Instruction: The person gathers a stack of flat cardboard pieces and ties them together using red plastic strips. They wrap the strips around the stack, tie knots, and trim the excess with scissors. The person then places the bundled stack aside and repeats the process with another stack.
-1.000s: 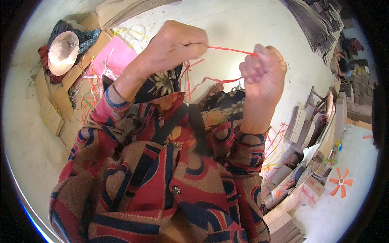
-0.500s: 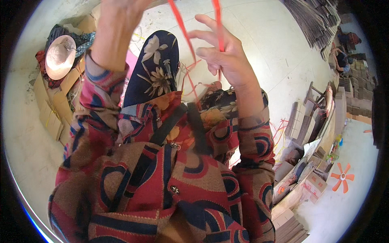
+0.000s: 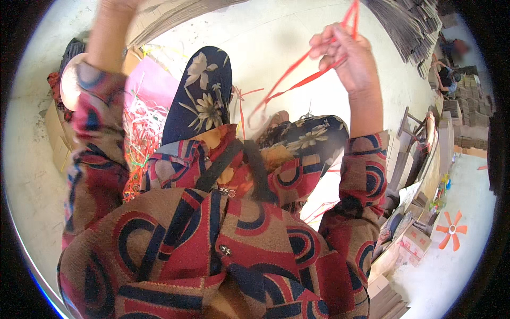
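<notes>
2 hands are set wider apart than 0.5 s ago. Left hand [image 3: 118,4] is shifted left and cut off by the top edge; its fingers are not shown, so its grip cannot be told. Red ribbon [image 3: 307,81] is hung in the air as a loose loop, slanted down-left from the right hand [image 3: 342,56] toward the gap between the knees; the taut span seen between both hands 1.0 s ago is gone. Right fingers, pictured spread 0.5 s ago, are now curled, with the ribbon pinched against the thumb. For the work, control is apparently left to 1 hand, and the ribbon is slack.

Surface and room: far left, a pale hat [image 3: 69,87] is partly hidden by the sleeve [image 3: 98,138], with cardboard [image 3: 54,130] below. A pink sheet [image 3: 154,80] is seen near a tangled strip heap [image 3: 143,122]. Centre, pale floor [image 3: 276,50] is shown beyond the dark floral trousers [image 3: 204,87]. Upper right, flat grey sheets [image 3: 406,32] are stacked. Farther right, a stool [image 3: 410,126], a box [image 3: 415,243] and an orange fan [image 3: 451,230] are noted. Another person [image 3: 449,77] is partly made out, bent, details too small.
</notes>
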Tool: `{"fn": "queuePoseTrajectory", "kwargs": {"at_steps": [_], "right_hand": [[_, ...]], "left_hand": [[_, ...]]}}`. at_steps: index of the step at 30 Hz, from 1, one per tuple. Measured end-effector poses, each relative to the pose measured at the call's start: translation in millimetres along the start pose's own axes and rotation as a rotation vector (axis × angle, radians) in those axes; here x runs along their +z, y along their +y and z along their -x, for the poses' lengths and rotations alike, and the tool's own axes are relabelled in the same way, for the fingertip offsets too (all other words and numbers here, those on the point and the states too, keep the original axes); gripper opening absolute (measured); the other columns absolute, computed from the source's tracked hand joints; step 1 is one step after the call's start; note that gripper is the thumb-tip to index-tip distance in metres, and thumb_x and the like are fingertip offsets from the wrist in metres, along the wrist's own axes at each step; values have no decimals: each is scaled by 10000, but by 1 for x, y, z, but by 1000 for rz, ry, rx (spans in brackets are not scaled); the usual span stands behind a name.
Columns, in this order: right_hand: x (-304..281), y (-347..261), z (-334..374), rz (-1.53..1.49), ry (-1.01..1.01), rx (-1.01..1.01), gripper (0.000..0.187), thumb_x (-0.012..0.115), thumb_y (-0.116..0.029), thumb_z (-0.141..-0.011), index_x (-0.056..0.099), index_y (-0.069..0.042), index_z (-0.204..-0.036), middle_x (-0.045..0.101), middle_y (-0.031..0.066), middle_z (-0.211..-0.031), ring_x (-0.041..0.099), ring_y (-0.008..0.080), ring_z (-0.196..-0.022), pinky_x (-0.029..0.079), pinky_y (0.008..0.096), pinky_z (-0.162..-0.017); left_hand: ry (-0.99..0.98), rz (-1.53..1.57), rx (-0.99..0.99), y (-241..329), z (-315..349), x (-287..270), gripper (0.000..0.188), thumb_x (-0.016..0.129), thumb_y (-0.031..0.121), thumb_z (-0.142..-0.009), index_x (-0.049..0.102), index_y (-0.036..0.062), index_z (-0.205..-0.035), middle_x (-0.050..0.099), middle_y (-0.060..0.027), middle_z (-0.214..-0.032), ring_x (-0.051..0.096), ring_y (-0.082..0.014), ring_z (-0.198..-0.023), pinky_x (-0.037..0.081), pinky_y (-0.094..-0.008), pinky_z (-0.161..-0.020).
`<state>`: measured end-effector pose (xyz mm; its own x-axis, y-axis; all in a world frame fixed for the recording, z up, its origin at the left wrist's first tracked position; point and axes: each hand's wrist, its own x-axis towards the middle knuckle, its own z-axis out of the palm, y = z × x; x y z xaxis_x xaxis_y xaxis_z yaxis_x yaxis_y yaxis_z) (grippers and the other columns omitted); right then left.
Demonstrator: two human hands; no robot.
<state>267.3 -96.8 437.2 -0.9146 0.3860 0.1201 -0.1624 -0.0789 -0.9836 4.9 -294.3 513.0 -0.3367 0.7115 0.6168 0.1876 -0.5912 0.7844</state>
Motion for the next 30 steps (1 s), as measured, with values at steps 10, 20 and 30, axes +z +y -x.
{"fn": "queuePoseTrajectory", "kwargs": {"at_steps": [10, 20, 30], "right_hand": [[-14, -71, 2, -150, 240, -259, 304, 349, -197, -965, 525, 39, -891, 558, 286, -1072, 574, 377, -1023, 573, 399, -678], [5, -33, 18, -147, 145, -127, 312, 343, -196, -963, 552, 24, -886, 588, 261, -1027, 612, 353, -956, 579, 358, -586], [-37, 68, 30, -593, 238, 63, 215, 423, -144, -939, 579, 3, -919, 593, 248, -1059, 619, 159, -635, 465, 210, -448]], "left_hand": [[-294, 592, -746, -120, 147, 121, 819, 745, 439, -658, 468, -112, -1197, 608, -211, -1058, 615, -299, -961, 516, -385, -820], [243, 761, -339, -152, 71, 94, 308, 511, 242, -907, 554, -16, -1070, 596, -177, -1084, 596, -258, -992, 464, -417, -929], [516, 803, -426, -143, 119, -57, 215, 453, 125, -909, 486, -29, -1055, 365, 21, -618, 322, -71, -506, 292, -204, -466]]}}
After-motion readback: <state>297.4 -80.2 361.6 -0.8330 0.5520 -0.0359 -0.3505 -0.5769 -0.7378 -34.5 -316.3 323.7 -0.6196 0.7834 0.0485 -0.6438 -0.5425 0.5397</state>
